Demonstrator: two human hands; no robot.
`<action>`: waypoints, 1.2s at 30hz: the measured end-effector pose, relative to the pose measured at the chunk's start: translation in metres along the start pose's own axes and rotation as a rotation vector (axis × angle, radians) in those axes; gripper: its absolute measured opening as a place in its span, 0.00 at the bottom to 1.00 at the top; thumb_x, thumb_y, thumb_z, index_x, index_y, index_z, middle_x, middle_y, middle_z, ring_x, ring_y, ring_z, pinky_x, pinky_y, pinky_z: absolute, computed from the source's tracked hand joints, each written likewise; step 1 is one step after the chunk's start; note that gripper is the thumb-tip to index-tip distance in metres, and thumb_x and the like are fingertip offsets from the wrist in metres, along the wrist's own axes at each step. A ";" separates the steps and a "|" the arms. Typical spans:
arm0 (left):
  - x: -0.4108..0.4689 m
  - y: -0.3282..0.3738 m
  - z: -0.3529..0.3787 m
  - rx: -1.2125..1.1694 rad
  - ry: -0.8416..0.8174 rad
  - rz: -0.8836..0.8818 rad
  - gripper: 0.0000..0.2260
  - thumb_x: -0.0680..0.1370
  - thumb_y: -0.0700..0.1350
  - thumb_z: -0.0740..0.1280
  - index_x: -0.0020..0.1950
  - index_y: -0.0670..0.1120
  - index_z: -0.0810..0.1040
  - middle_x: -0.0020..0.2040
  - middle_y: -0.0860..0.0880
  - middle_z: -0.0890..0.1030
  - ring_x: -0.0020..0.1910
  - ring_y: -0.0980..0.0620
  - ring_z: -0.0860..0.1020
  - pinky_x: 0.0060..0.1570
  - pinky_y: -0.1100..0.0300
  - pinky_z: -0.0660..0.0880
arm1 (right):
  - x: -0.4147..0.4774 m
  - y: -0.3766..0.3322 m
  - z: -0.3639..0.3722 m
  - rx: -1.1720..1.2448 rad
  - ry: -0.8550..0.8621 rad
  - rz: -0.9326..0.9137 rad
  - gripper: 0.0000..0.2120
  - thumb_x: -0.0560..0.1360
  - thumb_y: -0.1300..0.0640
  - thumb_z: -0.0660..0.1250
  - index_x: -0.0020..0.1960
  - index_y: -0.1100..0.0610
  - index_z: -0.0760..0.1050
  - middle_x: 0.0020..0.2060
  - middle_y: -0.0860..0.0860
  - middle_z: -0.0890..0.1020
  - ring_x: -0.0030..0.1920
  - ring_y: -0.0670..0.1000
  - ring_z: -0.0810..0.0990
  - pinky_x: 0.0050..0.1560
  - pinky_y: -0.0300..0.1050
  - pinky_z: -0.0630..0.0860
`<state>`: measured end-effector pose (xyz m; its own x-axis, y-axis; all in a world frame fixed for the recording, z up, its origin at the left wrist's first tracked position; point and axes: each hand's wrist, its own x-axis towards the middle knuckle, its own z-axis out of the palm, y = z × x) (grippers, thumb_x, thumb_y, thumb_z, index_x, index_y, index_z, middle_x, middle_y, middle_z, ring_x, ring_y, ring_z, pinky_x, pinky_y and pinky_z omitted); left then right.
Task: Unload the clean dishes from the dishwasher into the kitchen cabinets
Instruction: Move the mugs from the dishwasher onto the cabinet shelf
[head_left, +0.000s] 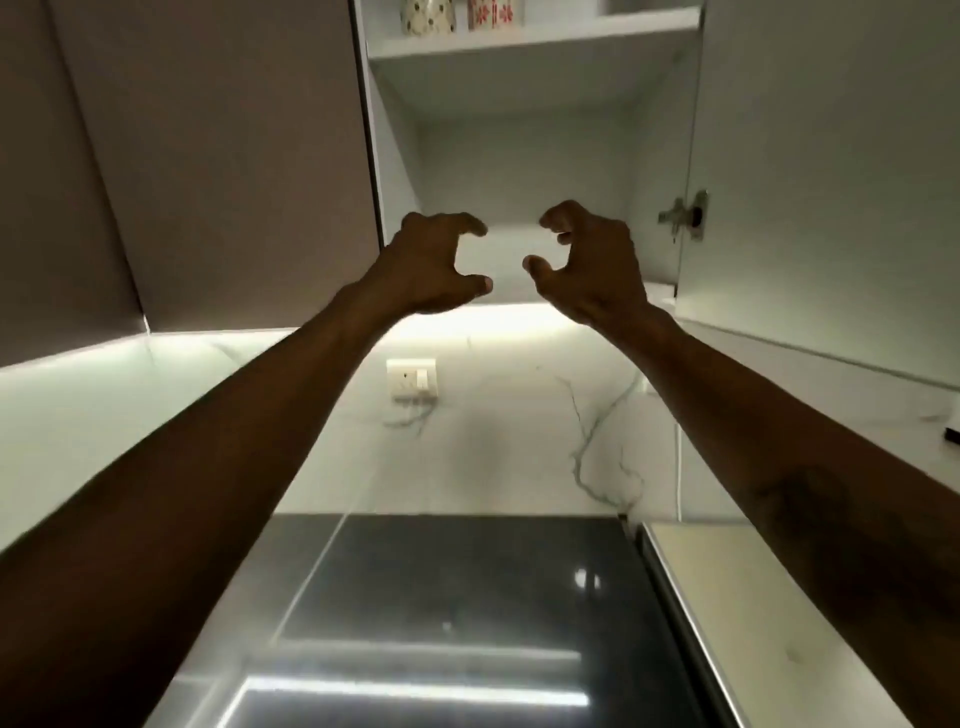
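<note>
White marble wall (519, 457) with grey veins, lit warm by a strip of light (498, 316) along its top. White socket (412, 378) set in it, left of centre. Below, glossy dark desk (467, 597) catching bright reflections.

The low part of the cabinet (519, 171) has room to reach in, under the shelf (535, 39) and left of the open door (831, 182).

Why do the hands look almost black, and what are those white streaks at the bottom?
Head view: the bright under-cabinet light strip glows behind the left hand and right hand, leaving them as near-silhouettes. Head view: the streaks are glare reflected on the glossy black panel. The whole picture is slightly soft, and the wide lens splays the edges of the open white cabinet.
</note>
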<state>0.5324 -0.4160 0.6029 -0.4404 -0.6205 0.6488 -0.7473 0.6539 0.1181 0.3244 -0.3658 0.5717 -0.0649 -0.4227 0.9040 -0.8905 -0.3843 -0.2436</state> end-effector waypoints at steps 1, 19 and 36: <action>-0.020 0.005 0.010 -0.031 -0.012 -0.015 0.31 0.69 0.64 0.73 0.70 0.57 0.73 0.70 0.50 0.76 0.70 0.46 0.72 0.67 0.48 0.72 | -0.021 -0.004 -0.002 -0.006 -0.039 0.013 0.24 0.70 0.46 0.72 0.61 0.55 0.76 0.55 0.50 0.84 0.54 0.52 0.82 0.55 0.50 0.79; -0.288 0.177 0.143 -0.169 -0.476 -0.237 0.30 0.70 0.59 0.75 0.71 0.52 0.75 0.67 0.47 0.79 0.66 0.46 0.77 0.64 0.52 0.75 | -0.331 0.025 -0.135 -0.017 -0.558 0.338 0.25 0.71 0.48 0.74 0.66 0.49 0.74 0.57 0.51 0.82 0.58 0.52 0.81 0.55 0.45 0.78; -0.454 0.394 0.311 -0.378 -0.811 -0.326 0.13 0.70 0.44 0.75 0.53 0.50 0.82 0.44 0.52 0.84 0.40 0.56 0.82 0.41 0.52 0.83 | -0.557 0.159 -0.284 -0.083 -0.905 0.644 0.22 0.70 0.50 0.73 0.63 0.53 0.77 0.52 0.53 0.84 0.52 0.55 0.82 0.51 0.49 0.80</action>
<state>0.2831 -0.0115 0.1214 -0.5560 -0.8154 -0.1613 -0.7462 0.4042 0.5290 0.0907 0.0421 0.1291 -0.2034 -0.9789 0.0195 -0.8380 0.1638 -0.5205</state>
